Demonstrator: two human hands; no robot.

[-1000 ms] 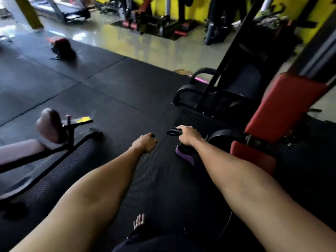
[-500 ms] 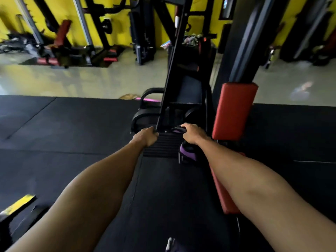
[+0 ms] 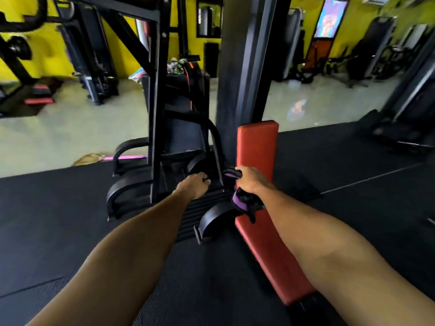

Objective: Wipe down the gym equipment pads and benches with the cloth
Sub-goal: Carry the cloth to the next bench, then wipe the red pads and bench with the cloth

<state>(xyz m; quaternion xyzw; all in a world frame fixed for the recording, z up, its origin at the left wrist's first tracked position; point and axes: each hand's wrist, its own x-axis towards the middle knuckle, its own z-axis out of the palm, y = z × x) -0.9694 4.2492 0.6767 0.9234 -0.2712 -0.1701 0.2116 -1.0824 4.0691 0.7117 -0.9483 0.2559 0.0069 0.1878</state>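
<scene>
The right hand grips a purple-and-black cloth (bunched, hanging below the fingers) at the left edge of the long red pad. Nearby, the left hand is curled into a fist in front of the black machine frame.

The right hand covers the middle of the purple and black cloth; only its two ends show. The left hand curls its fingertips under, so whether they hold anything cannot be told. The right forearm hides part of the long red padded bench. The black steel frame runs off the top edge, and machines by the yellow wall are blurred
</scene>
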